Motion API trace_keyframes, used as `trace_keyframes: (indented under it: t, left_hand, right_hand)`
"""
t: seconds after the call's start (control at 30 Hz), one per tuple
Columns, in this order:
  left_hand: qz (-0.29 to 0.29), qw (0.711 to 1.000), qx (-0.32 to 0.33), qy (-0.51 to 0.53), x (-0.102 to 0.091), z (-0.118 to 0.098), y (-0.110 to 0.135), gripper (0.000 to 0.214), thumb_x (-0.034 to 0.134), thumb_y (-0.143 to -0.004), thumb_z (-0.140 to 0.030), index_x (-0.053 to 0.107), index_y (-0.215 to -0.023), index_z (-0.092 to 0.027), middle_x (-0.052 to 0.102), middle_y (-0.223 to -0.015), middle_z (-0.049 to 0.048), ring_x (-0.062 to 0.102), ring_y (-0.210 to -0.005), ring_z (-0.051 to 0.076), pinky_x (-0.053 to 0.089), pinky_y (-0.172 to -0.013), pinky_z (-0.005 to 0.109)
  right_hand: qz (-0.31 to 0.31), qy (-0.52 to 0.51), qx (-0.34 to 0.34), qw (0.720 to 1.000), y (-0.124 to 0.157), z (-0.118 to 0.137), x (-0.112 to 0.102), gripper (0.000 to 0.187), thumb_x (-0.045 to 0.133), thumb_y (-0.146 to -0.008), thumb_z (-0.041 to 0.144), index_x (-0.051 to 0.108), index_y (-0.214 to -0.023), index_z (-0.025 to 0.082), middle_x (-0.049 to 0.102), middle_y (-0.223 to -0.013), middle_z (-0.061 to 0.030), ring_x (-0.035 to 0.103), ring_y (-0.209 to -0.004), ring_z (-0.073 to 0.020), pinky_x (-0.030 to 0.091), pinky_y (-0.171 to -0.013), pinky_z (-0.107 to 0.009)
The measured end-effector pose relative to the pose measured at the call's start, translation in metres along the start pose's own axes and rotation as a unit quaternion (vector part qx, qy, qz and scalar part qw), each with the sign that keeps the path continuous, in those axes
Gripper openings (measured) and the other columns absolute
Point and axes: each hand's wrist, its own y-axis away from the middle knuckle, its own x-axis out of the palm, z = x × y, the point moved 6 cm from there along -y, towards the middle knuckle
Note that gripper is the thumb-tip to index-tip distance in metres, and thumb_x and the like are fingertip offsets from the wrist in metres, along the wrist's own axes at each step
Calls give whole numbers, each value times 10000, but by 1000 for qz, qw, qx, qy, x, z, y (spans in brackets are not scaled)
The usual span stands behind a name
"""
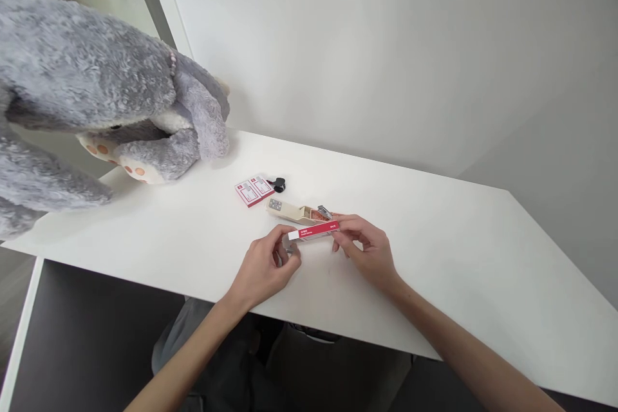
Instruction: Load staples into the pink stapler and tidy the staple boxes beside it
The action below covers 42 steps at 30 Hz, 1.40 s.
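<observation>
A slim red-and-white staple box [318, 230] is held above the desk, its white end tilted toward the left. My right hand [369, 250] pinches the box's right end between thumb and fingers. At the other end my left hand [265, 265] is closed, thumb and index finger around a small grey piece [288, 244] that looks like a strip of staples, partly hidden by the fingers. Just behind the box lies a cream stapler [288, 210], its top opened up and a metal part [324, 211] raised. The box and my right fingers cover some of it.
Two more red-and-white boxes [254, 190] lie side by side at the back left, with a small black staple remover [277, 185] beside them. A large grey plush toy [96, 71] sits on the left of the white desk [434, 257]. A wall [386, 45] rises behind.
</observation>
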Motion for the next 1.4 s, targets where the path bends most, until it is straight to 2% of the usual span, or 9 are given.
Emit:
trace_keyframes:
  t: [0.23,0.43,0.57,0.73,0.87,1.03,1.17,1.3,1.4]
  left_hand:
    - [-2,1000,16,-2,0,-1,0,136,587,-862,-340,588,-946,-232,509,-610,-71,481,-557,134,382,-587,265]
    - [20,999,14,40,2,4,1,203,579,-919,-408,605,-1000,-223,582,-709,-52,439,-556,116,360,-573,261]
    - [24,993,-3,114,-4,7,0,277,505,-997,-470,613,-1047,-219,577,-764,-38,478,-581,116,377,-612,266]
    - [-3,975,-49,217,-16,13,0,335,351,-1052,-464,504,-879,-221,412,-713,-51,338,-567,117,311,-580,271]
    - [4,986,-29,167,-15,11,3,441,384,-1046,-567,428,-780,-218,358,-707,-45,329,-634,130,292,-603,270]
    - [59,993,22,101,-3,3,6,444,460,-1017,-618,528,-862,-207,411,-707,-47,361,-650,132,290,-612,265]
    - [73,993,29,83,2,3,5,436,454,-1030,-596,529,-849,-207,341,-667,-63,305,-600,116,247,-572,260]
    - [60,995,37,73,2,4,5,440,467,-1032,-576,470,-785,-211,293,-658,-69,266,-577,103,227,-553,256]
    - [54,995,40,73,3,5,4,448,493,-1021,-561,403,-745,-220,273,-650,-72,244,-565,98,211,-540,252]
  right_hand:
    - [-10,-35,53,998,-2,-7,-3,169,664,-1014,408,728,-1014,252,750,-1116,-74,666,-639,-142,520,-501,-306]
    - [-21,-78,149,986,-4,-19,-8,227,706,-982,459,720,-1021,236,717,-779,-12,597,-573,-129,461,-492,-271]
    - [-17,-88,176,980,-5,-20,-10,249,708,-978,477,715,-984,229,685,-692,17,515,-506,-104,455,-528,-281]
    - [23,-106,188,976,-5,-22,-5,255,704,-978,481,712,-991,226,695,-704,14,521,-513,-101,467,-555,-286]
    - [55,-131,198,970,-4,-20,2,285,734,-947,501,705,-974,219,688,-698,8,559,-533,-116,490,-522,-279]
    - [58,-149,200,967,-5,-19,4,283,746,-942,490,692,-985,215,701,-774,-7,606,-563,-123,516,-493,-270]
    - [61,-178,196,962,-4,-21,5,284,749,-952,448,670,-1137,247,722,-980,-24,662,-609,-123,528,-483,-261]
    - [64,-192,192,960,-3,-23,6,435,763,-943,417,625,-1337,295,682,-923,7,674,-615,-137,541,-475,-265]
    - [82,-183,185,962,-3,-23,7,434,754,-950,416,655,-1355,298,669,-923,-4,676,-638,-142,552,-474,-267]
